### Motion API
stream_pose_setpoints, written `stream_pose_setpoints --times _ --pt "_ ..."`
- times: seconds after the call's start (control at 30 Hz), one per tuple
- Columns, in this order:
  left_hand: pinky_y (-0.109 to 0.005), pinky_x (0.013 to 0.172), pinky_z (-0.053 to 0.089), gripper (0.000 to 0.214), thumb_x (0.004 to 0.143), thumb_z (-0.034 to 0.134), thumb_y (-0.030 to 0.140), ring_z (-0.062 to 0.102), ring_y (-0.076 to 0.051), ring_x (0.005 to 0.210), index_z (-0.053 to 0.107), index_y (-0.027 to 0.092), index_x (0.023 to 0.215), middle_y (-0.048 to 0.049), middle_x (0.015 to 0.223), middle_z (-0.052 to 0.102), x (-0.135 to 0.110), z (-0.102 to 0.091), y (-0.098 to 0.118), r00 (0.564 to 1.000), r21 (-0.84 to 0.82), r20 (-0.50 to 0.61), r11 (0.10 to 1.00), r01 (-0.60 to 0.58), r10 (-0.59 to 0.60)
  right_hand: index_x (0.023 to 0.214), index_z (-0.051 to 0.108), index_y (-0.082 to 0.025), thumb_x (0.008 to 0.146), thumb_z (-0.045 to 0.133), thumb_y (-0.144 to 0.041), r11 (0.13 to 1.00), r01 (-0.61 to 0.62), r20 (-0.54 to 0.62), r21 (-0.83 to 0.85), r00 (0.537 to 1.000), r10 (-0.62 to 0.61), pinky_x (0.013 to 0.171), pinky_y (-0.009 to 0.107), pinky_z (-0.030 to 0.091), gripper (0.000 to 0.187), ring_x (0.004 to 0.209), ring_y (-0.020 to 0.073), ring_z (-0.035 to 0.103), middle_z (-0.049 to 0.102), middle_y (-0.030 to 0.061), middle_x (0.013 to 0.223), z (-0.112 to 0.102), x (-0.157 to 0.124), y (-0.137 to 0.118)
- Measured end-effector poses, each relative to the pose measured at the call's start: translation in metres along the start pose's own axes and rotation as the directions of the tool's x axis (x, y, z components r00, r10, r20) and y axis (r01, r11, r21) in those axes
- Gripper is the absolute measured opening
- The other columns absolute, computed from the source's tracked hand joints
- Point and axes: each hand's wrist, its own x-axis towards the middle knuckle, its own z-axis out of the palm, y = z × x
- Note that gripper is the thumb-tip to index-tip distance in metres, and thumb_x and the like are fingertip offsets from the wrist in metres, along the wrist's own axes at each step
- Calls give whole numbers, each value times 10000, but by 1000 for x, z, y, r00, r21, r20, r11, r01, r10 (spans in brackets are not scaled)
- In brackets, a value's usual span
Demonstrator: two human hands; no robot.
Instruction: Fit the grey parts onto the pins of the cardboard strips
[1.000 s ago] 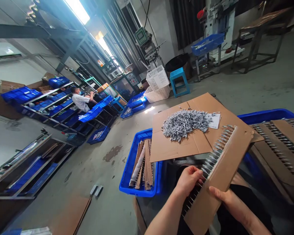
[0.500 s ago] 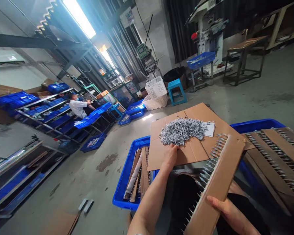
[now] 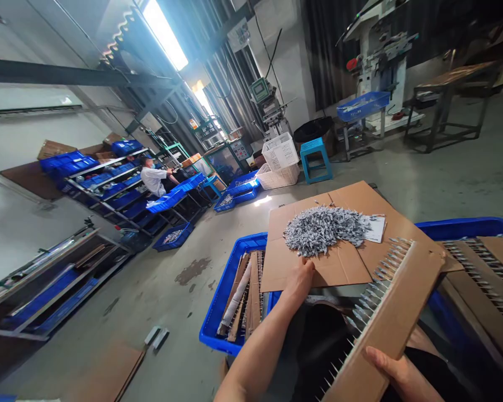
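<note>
My right hand (image 3: 396, 373) grips the lower end of a long cardboard strip (image 3: 396, 312) with a row of small silver pieces clipped along its left edge. The strip slants up to the right over my lap. My left hand (image 3: 298, 277) reaches forward onto a flat cardboard sheet (image 3: 343, 262), at the near edge of a heap of small silver metal pieces (image 3: 324, 228). Its fingers are curled down at the heap; whether they hold a piece is hidden. A white paper slip (image 3: 376, 228) lies beside the heap.
A blue crate (image 3: 226, 290) with used cardboard strips sits left of my knees. Another blue crate (image 3: 465, 229) at right holds loaded strips (image 3: 486, 262). Farther off are a blue stool (image 3: 316, 159), white baskets (image 3: 280, 159), racks of blue bins, and a person (image 3: 155, 178).
My left hand left the strip's edge and reached out to the near side of the silver heap. The right hand has kept hold of the strip. The view tilted slightly.
</note>
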Motion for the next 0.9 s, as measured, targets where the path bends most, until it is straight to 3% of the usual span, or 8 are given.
stream_pose_setpoints --times 0.17,0.23,0.27,0.33,0.4,0.47,0.7,0.9 --pt "-289 768 410 99 823 491 158 552 -181 815 551 204 758 -38 848 582 -21 5 3 999 -108 -52 994 -24 18 905 751 -232 695 738 -448 999 -27 25 -21 999 27 822 483 550 302 895 381 692 789 69 865 -6 2 2" --pt "-270 710 438 90 846 487 234 572 -163 750 540 202 780 -18 765 584 -42 11 8 999 -326 -30 945 29 -41 920 747 -234 688 739 -440 999 -41 26 -34 999 42 839 491 541 311 922 387 686 788 72 886 -9 1 7" --pt "-263 677 450 116 847 509 297 580 -156 715 539 198 795 -10 738 585 -55 15 11 996 -487 -1 870 76 -88 935 741 -242 675 747 -430 999 -37 16 -35 999 37 855 496 532 321 944 390 679 786 70 894 -10 -1 10" --pt "-253 629 466 249 795 604 427 595 -147 672 550 185 818 -8 724 601 -82 21 19 979 -766 91 615 187 -185 954 729 -251 665 749 -429 999 -15 -4 -52 1000 15 893 507 509 341 992 392 660 779 78 904 -11 -5 14" --pt "-242 613 475 362 701 714 476 615 -144 672 566 167 818 -18 741 622 -104 26 29 950 -870 193 406 281 -244 994 712 -249 687 735 -436 999 -10 -5 -50 1000 9 908 526 495 361 1003 390 653 772 85 931 -11 -11 16" --pt "-228 600 477 402 645 775 460 630 -139 670 575 152 807 -24 754 633 -118 29 36 925 -882 268 317 348 -270 1015 697 -243 706 726 -442 998 -7 -22 -57 1000 6 910 543 489 369 986 384 656 765 87 932 -10 -16 15" --pt "-208 579 477 406 630 795 435 652 -140 671 564 141 788 -19 748 631 -128 37 43 898 -869 344 271 415 -274 1143 646 -261 720 729 -458 997 29 -43 -70 999 -32 960 547 452 474 1058 371 627 757 76 994 -1 -21 8" --pt "-202 570 468 410 625 798 429 651 -136 654 558 141 792 -5 718 621 -131 40 45 888 -861 365 263 436 -279 1093 675 -243 728 737 -439 998 33 -25 -49 999 -35 949 521 466 419 1059 367 630 760 87 1033 -1 -21 9"
